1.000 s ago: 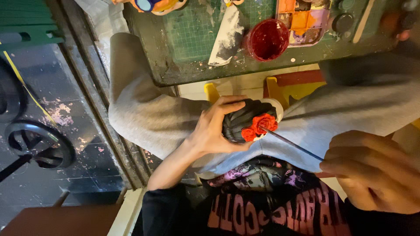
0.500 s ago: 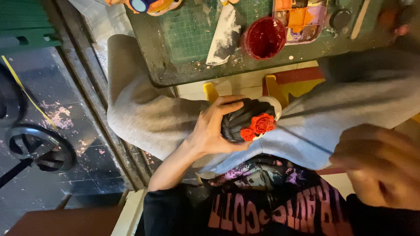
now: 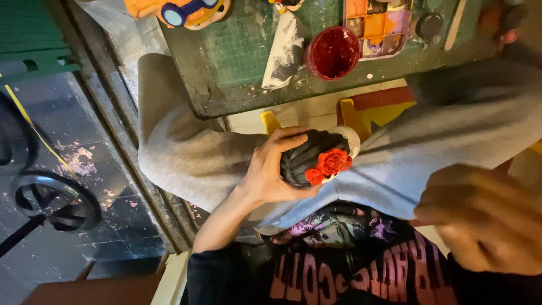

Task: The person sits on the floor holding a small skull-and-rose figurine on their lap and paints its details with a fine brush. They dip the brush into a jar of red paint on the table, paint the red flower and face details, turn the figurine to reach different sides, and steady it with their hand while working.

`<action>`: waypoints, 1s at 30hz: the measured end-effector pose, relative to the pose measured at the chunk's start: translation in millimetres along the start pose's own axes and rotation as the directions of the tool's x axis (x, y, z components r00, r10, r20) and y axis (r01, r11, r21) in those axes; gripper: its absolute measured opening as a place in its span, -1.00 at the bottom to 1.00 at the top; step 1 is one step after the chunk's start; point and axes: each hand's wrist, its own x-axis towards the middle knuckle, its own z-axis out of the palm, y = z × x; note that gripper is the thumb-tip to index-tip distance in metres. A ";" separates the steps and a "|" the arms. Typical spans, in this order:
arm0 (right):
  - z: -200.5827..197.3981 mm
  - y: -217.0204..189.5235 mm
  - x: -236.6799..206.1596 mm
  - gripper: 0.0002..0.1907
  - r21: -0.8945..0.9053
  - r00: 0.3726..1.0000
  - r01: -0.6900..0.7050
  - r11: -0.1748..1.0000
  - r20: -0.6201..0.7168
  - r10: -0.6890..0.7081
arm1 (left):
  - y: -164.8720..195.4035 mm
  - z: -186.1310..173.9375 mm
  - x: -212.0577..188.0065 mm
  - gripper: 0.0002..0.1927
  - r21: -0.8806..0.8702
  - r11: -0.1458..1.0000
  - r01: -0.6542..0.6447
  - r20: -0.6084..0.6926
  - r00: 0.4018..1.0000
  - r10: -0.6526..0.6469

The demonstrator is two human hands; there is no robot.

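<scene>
A left hand (image 3: 265, 175) grips a dark ribbed figurine (image 3: 310, 158) with red flowers, held over the lap below the bench's (image 3: 226, 96) near edge. The right hand (image 3: 485, 220) is blurred; its grip cannot be told.

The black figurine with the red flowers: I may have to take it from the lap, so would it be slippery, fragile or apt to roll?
The figurine looks rigid and moulded, so probably stiff and breakable if dropped. Its rounded, ribbed body would likely roll on the sloping lap without the left hand cupping it. The red flowers may be wet paint, possibly smearing.
</scene>
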 end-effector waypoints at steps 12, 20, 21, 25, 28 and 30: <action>-5.9 -7.2 10.6 -0.86 -0.057 0.998 -0.065 0.996 -0.003 0.065 | 2.7 -0.5 3.5 -0.11 0.018 0.999 -0.034 -0.022 0.999 0.035; -5.3 -8.6 25.9 -0.85 -0.074 1.000 0.003 0.997 0.003 -0.003 | 3.7 0.2 4.8 -0.12 0.015 0.999 -0.049 -0.023 0.999 0.049; -4.7 -9.2 26.9 -0.86 -0.092 0.999 0.038 0.995 -0.005 -0.039 | 3.6 0.2 4.7 -0.12 0.011 0.999 -0.052 -0.018 0.998 0.052; -2.6 -10.8 28.3 -0.87 -0.129 0.999 -0.020 0.991 -0.029 0.016 | 4.7 1.4 4.2 -0.12 0.034 0.999 -0.041 -0.013 0.999 0.041; -0.9 -9.6 28.1 -0.86 -0.060 0.993 0.098 0.993 -0.059 -0.102 | 4.0 2.3 5.0 -0.11 0.025 0.999 -0.036 -0.008 0.999 0.036; 0.1 -7.6 28.9 -0.86 -0.106 0.989 0.111 0.988 -0.085 -0.120 | 3.8 2.9 4.6 -0.13 0.021 0.999 -0.046 -0.015 0.999 0.046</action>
